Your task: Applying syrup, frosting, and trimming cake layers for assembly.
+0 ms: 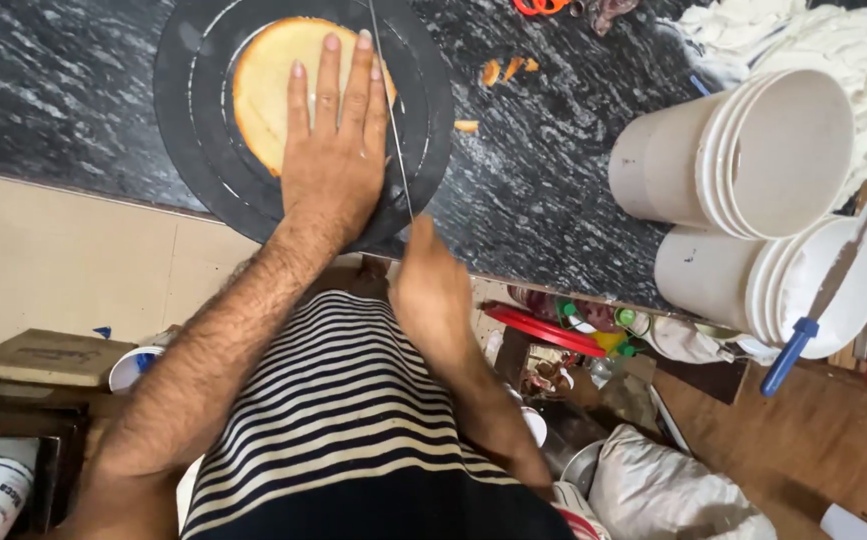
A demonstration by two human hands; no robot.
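A round golden sponge cake [265, 90] lies on a black turntable [183, 110] on a dark marble counter [553, 180]. My left hand [338, 140] lies flat on top of the cake, fingers spread and pointing away from me. My right hand [433, 295] is at the counter's near edge, closed on the handle of a long thin knife [389, 110]. The blade runs away from me along the cake's right side, next to my left hand's fingers.
Cake crumbs [506, 70] lie beyond the turntable. Two stacks of white buckets [743, 150] lie on their sides at the right, with a blue-handled spatula [818, 300] across the lower stack. White cloth [833, 40] sits at the far right. Clutter fills the floor below the counter.
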